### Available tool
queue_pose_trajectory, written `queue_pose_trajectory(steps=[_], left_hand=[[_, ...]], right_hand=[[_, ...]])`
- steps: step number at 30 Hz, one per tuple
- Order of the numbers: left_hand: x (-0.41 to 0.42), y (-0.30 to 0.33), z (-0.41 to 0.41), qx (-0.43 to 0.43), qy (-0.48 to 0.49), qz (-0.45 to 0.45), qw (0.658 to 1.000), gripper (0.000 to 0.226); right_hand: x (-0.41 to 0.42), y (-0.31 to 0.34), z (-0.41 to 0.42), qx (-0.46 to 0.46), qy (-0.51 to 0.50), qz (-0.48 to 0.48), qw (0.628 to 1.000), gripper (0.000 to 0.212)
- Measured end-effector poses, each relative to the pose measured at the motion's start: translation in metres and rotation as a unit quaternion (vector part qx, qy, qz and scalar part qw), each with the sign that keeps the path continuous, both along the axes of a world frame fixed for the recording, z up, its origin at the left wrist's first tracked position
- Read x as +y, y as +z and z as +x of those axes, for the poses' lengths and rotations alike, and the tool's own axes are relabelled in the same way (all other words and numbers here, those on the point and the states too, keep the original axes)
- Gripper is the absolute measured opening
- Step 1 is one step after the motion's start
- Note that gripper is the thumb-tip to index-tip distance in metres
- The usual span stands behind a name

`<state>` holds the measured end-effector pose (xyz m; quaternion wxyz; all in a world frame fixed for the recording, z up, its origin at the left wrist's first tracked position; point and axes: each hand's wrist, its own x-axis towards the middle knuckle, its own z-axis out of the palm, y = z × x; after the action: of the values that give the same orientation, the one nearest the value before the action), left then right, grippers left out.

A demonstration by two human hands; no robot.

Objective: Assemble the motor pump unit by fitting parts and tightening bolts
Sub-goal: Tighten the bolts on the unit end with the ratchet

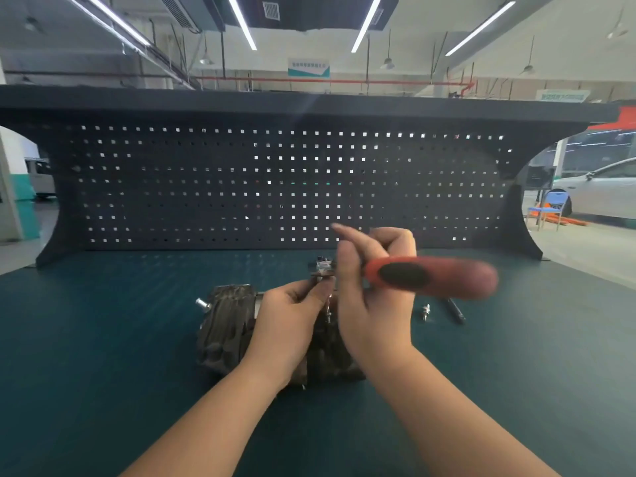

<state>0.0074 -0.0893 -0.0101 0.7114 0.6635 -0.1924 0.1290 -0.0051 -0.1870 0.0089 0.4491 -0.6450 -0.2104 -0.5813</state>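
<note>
A: Start near. What sits closest on the bench?

B: The green bench mat (103, 373), with both forearms reaching over it. Between them lies the motor pump unit (223, 325), a dark ribbed housing resting on the mat at the middle, with a small metal stub sticking out at its far left corner.

A: And the hands?

B: The left hand (289, 318) lies over the right part of the housing, fingers curled and pinching a small metal fitting (321, 270) at the unit's far side. I judge it is steadying that part so the tool can seat on it.

A: The right hand?

B: The right hand (371, 297) is wrapped round the neck of a red-handled driver (430, 275), thumb side up, forefinger stretched along toward the fitting. The handle points right and is blurred, so it is probably being turned. The shaft and tip are hidden behind the fingers; I cannot tell whether the tip is engaged.

A: Anything kept nearby?

B: Right of the hands, on the mat, a loose bolt (426, 311) and just beyond it a dark slim tool (456, 309), both within easy reach, likely waiting for later fastening.

A: Further back?

B: A dark pegboard panel (275, 184) stands at the bench's far edge. Beyond it, a workshop hall with strip lights, a blue chair (550, 206) and a white car (605, 191) at the far right.
</note>
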Motion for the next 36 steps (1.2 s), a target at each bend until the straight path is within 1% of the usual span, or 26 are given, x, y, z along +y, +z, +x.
queue_pose_trajectory(steps=[3,5,7,8,9,10,11,12,13,14,15,16,17,19,21,22,23,24,26,29,31,32,33,34,35,36], left_hand=[[-0.001,0.002,-0.002,-0.009,-0.006,0.014,1.0,0.035],[-0.002,0.002,-0.002,-0.018,-0.001,0.025,1.0,0.033],[-0.001,0.003,-0.001,-0.016,0.001,0.028,0.999,0.025],[0.0,0.003,0.001,-0.01,-0.004,0.028,1.0,0.019],[0.001,0.002,0.002,-0.005,-0.011,0.027,1.0,0.016],[0.002,0.002,0.002,-0.004,-0.017,0.03,0.999,0.016],[0.003,0.001,0.003,-0.006,-0.022,0.034,0.999,0.016],[0.003,0.001,0.003,-0.008,-0.026,0.04,0.999,0.016],[0.002,0.002,0.003,-0.01,-0.028,0.045,0.999,0.016],[0.001,0.002,0.003,-0.011,-0.027,0.05,0.998,0.017],[0.0,0.002,0.002,-0.01,-0.024,0.052,0.998,0.017],[-0.001,0.002,0.003,-0.011,-0.017,0.052,0.998,0.017],[-0.002,0.0,0.003,-0.013,-0.008,0.049,0.999,0.016],[-0.002,-0.001,0.002,-0.017,0.005,0.033,0.999,0.014],[-0.002,-0.003,0.0,-0.015,0.01,0.026,1.0,0.016],[-0.001,-0.003,0.0,-0.011,0.007,0.026,1.0,0.018],[-0.001,-0.002,0.0,-0.003,0.0,0.024,1.0,0.02],[-0.001,-0.001,-0.001,0.008,-0.011,0.018,1.0,0.021],[0.0,0.0,-0.002,0.02,-0.03,-0.001,0.999,0.021],[-0.001,0.001,0.0,0.016,-0.015,-0.005,1.0,0.023],[-0.001,0.001,0.004,0.022,-0.004,-0.011,1.0,0.023],[-0.001,0.001,0.005,0.024,-0.006,-0.015,1.0,0.022],[-0.001,0.001,0.006,0.027,-0.012,-0.016,0.999,0.02],[-0.001,0.001,0.006,0.028,-0.018,-0.012,0.999,0.019],[-0.001,0.001,0.006,0.028,-0.023,-0.006,0.999,0.018],[-0.001,0.001,0.006,0.028,-0.027,0.001,0.999,0.018]], right_hand=[[0.003,-0.002,0.0,0.012,-0.017,-0.044,0.999,0.039],[-0.001,0.001,0.002,-0.003,-0.055,-0.069,0.996,0.041],[-0.01,0.001,0.007,-0.004,-0.054,-0.065,0.996,0.041],[-0.014,-0.001,0.011,0.014,-0.024,-0.029,0.999,0.04],[-0.018,-0.002,0.014,0.047,0.02,0.036,0.998,0.039],[-0.021,-0.002,0.019,0.098,0.062,0.125,0.985,0.038],[-0.025,-0.002,0.024,0.168,0.094,0.221,0.956,0.037],[-0.028,-0.002,0.029,0.244,0.139,0.313,0.908,0.033],[-0.032,-0.003,0.034,0.303,0.211,0.391,0.843,0.029],[-0.033,-0.002,0.037,0.328,0.286,0.459,0.775,0.026],[-0.032,0.0,0.037,0.323,0.333,0.51,0.725,0.025],[-0.028,0.002,0.034,0.303,0.354,0.528,0.71,0.025],[-0.023,0.003,0.03,0.271,0.345,0.518,0.734,0.026],[-0.008,0.004,0.016,0.185,0.267,0.433,0.841,0.024],[0.006,0.001,0.0,0.094,0.18,0.292,0.934,0.017],[0.011,-0.001,-0.005,0.061,0.147,0.209,0.965,0.014],[0.014,-0.004,-0.008,0.033,0.122,0.125,0.984,0.013],[0.015,-0.007,-0.009,0.01,0.1,0.056,0.993,0.012],[0.011,-0.008,-0.006,-0.003,0.082,-0.011,0.997,0.01],[-0.001,-0.005,0.002,0.008,0.024,-0.064,0.998,0.011],[-0.011,-0.006,0.008,0.017,0.026,-0.056,0.998,0.014],[-0.015,-0.005,0.012,0.037,0.051,-0.009,0.998,0.016],[-0.019,-0.005,0.016,0.07,0.084,0.065,0.992,0.017],[-0.022,-0.004,0.021,0.118,0.122,0.152,0.974,0.02],[-0.025,-0.004,0.026,0.181,0.172,0.238,0.939,0.023],[-0.028,-0.005,0.031,0.233,0.238,0.308,0.891,0.026]])
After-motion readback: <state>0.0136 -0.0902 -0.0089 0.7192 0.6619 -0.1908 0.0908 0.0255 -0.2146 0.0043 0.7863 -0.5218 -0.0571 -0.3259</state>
